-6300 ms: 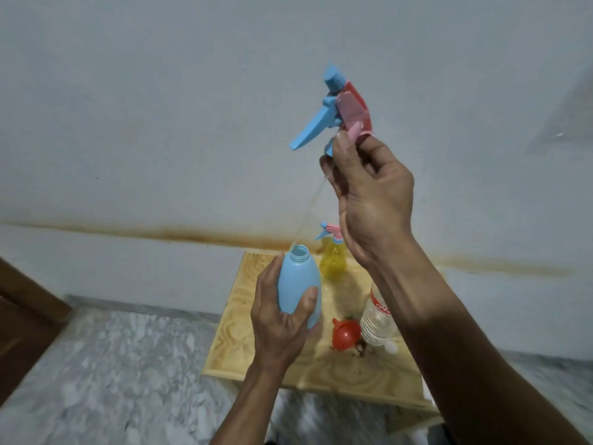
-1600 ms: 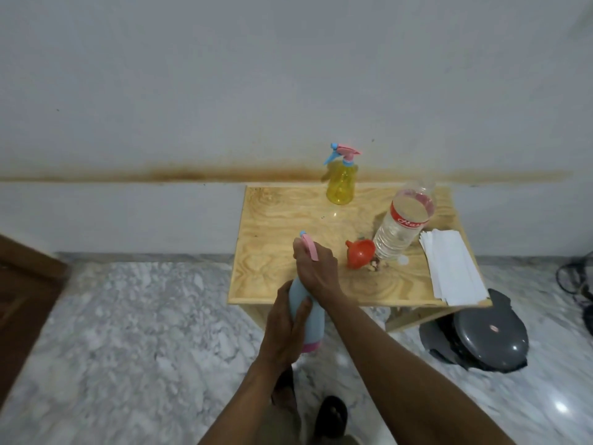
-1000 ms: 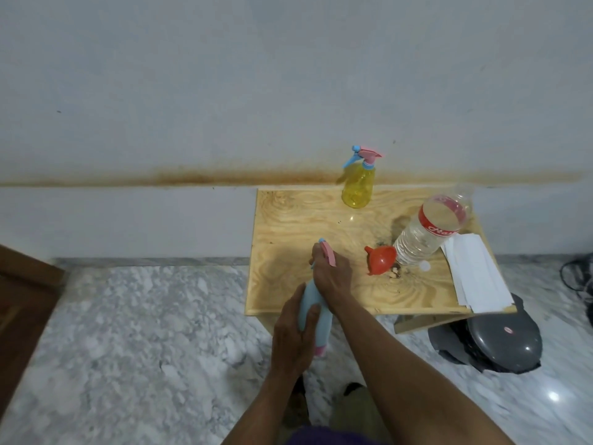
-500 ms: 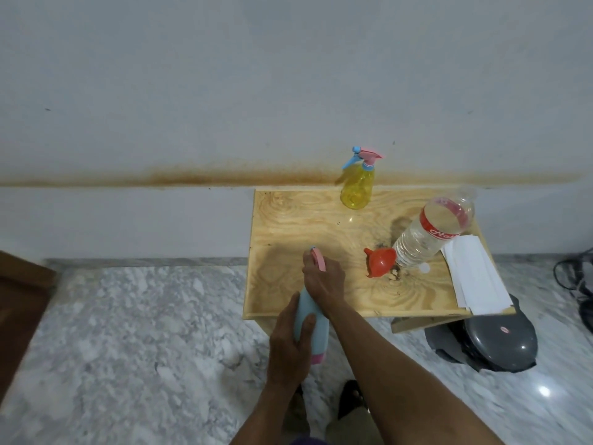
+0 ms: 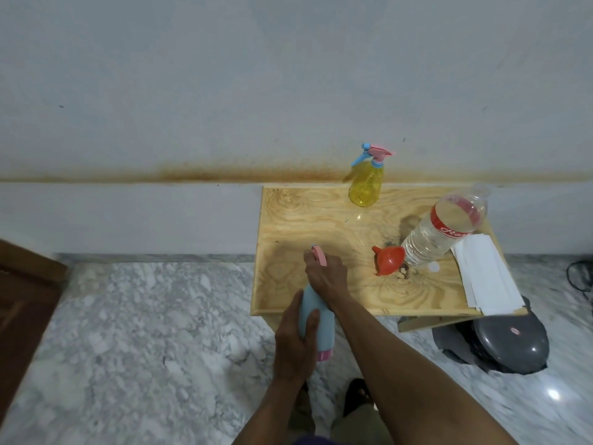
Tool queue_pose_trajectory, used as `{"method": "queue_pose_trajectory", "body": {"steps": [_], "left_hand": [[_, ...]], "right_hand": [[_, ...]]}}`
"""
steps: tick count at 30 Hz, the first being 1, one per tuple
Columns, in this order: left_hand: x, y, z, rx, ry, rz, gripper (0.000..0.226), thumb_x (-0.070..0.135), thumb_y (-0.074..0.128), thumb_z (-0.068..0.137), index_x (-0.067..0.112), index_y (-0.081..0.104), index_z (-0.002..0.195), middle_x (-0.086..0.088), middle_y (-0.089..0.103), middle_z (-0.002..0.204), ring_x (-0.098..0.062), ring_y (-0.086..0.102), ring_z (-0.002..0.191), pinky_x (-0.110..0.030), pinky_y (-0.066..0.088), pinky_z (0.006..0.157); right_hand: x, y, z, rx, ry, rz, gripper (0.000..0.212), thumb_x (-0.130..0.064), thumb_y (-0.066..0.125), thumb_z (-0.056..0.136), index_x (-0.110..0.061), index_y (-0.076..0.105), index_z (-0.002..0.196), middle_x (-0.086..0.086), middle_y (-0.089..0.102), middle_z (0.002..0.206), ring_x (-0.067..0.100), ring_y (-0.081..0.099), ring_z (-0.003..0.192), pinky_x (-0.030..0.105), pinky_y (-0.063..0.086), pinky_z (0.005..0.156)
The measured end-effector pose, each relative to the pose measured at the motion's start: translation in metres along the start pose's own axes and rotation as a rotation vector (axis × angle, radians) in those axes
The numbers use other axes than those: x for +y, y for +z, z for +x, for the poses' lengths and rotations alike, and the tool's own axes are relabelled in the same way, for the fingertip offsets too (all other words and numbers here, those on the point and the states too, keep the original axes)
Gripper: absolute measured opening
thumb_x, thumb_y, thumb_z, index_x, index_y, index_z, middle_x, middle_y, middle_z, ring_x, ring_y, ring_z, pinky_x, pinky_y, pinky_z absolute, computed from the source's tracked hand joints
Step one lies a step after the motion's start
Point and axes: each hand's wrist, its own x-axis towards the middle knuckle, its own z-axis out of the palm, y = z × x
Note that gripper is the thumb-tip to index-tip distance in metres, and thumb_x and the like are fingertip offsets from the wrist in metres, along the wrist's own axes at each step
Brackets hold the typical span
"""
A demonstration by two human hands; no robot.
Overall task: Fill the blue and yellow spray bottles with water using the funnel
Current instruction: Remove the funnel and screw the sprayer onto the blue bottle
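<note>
I hold the blue spray bottle (image 5: 316, 319) over the floor at the near edge of the wooden table (image 5: 288, 277). My left hand (image 5: 293, 342) wraps its body. My right hand (image 5: 325, 277) is closed over its pink spray head, most of which is hidden. The yellow spray bottle (image 5: 365, 187) stands upright with its head on at the table's far edge. An orange funnel (image 5: 386, 260) lies on its side beside a clear water bottle (image 5: 442, 226), which stands uncapped with water in it.
A small white cap (image 5: 434, 267) lies by the water bottle. White paper sheets (image 5: 484, 277) lie on the table's right edge. A grey round appliance (image 5: 503, 342) sits on the marble floor under the right corner. The wall runs right behind the table.
Six seconds ago the spray head was lifted out of the open blue bottle; now it sits on the bottle with my right hand over it. Over the last second the bottle and hands barely moved.
</note>
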Motion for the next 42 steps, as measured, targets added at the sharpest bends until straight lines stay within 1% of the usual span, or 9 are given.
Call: {"method": "queue_pose_trajectory", "body": {"steps": [6, 11, 18, 22, 25, 27, 32, 38, 42], "left_hand": [[0.011, 0.015, 0.001, -0.072, 0.018, 0.011, 0.071, 0.065, 0.046, 0.092, 0.02, 0.045, 0.148, 0.0, 0.062, 0.133, -0.005, 0.063, 0.114, -0.032, 0.059, 0.088], [0.014, 0.028, -0.001, -0.084, -0.006, 0.004, 0.078, 0.071, 0.043, 0.09, 0.019, 0.044, 0.148, 0.0, 0.06, 0.136, -0.005, 0.062, 0.115, -0.032, 0.058, 0.089], [0.026, 0.042, -0.003, -0.098, -0.005, 0.002, 0.074, 0.064, 0.048, 0.091, 0.016, 0.046, 0.147, 0.001, 0.06, 0.137, -0.007, 0.061, 0.119, -0.036, 0.056, 0.094], [0.031, 0.054, -0.006, -0.098, -0.014, 0.003, 0.07, 0.062, 0.049, 0.092, 0.017, 0.047, 0.146, 0.0, 0.061, 0.136, -0.008, 0.062, 0.118, -0.038, 0.057, 0.092], [0.033, 0.06, -0.008, -0.096, -0.015, 0.004, 0.072, 0.064, 0.048, 0.092, 0.016, 0.047, 0.146, -0.001, 0.061, 0.136, -0.009, 0.062, 0.118, -0.038, 0.057, 0.092], [0.035, 0.063, -0.01, -0.103, -0.016, -0.001, 0.072, 0.063, 0.048, 0.092, 0.016, 0.047, 0.146, -0.001, 0.061, 0.135, -0.008, 0.062, 0.118, -0.037, 0.058, 0.092], [0.043, 0.071, -0.013, -0.097, -0.02, -0.006, 0.072, 0.061, 0.049, 0.091, 0.015, 0.047, 0.146, -0.001, 0.06, 0.137, -0.007, 0.061, 0.119, -0.034, 0.056, 0.094], [0.05, 0.079, -0.016, -0.114, -0.053, -0.045, 0.073, 0.065, 0.054, 0.087, 0.022, 0.047, 0.146, 0.005, 0.059, 0.137, -0.001, 0.059, 0.118, -0.029, 0.056, 0.094], [0.066, 0.08, -0.011, -0.207, -0.077, -0.077, 0.054, 0.05, 0.066, 0.09, 0.034, 0.047, 0.138, 0.015, 0.061, 0.128, 0.012, 0.06, 0.108, -0.015, 0.054, 0.083]], "right_hand": [[0.004, -0.018, 0.006, 0.11, 0.087, 0.012, 0.041, -0.04, 0.051, 0.095, -0.017, 0.051, 0.061, 0.008, 0.058, 0.075, 0.031, 0.059, 0.088, 0.038, 0.048, 0.087], [0.011, -0.031, 0.01, 0.058, 0.049, 0.007, 0.04, -0.036, 0.052, 0.094, -0.008, 0.068, 0.071, 0.007, 0.068, 0.073, 0.029, 0.063, 0.082, 0.038, 0.047, 0.083], [0.019, -0.047, 0.016, 0.119, 0.059, -0.02, 0.039, -0.04, 0.048, 0.094, -0.012, 0.066, 0.073, 0.008, 0.066, 0.078, 0.03, 0.06, 0.082, 0.031, 0.036, 0.074], [0.023, -0.063, 0.019, 0.122, 0.112, -0.016, 0.038, -0.036, 0.05, 0.095, -0.011, 0.059, 0.068, -0.001, 0.054, 0.064, 0.021, 0.052, 0.068, 0.029, 0.036, 0.073], [0.027, -0.069, 0.02, 0.101, 0.094, 0.023, 0.038, -0.036, 0.054, 0.093, -0.005, 0.07, 0.076, 0.001, 0.063, 0.064, 0.017, 0.055, 0.063, 0.029, 0.04, 0.07], [0.029, -0.071, 0.022, 0.087, 0.095, 0.039, 0.039, -0.037, 0.055, 0.092, -0.005, 0.073, 0.078, 0.004, 0.067, 0.069, 0.019, 0.059, 0.067, 0.03, 0.042, 0.071], [0.032, -0.083, 0.023, 0.086, 0.081, 0.028, 0.04, -0.037, 0.054, 0.095, -0.003, 0.072, 0.081, 0.0, 0.06, 0.065, 0.004, 0.046, 0.059, 0.028, 0.033, 0.061], [0.032, -0.098, 0.021, 0.061, 0.039, 0.046, 0.039, -0.042, 0.055, 0.094, -0.011, 0.068, 0.075, -0.004, 0.059, 0.065, 0.011, 0.053, 0.061, 0.023, 0.035, 0.054], [0.023, -0.111, 0.021, 0.015, -0.103, 0.056, 0.037, -0.041, 0.058, 0.094, -0.01, 0.072, 0.078, 0.004, 0.069, 0.073, 0.019, 0.061, 0.069, 0.031, 0.043, 0.065]]}}
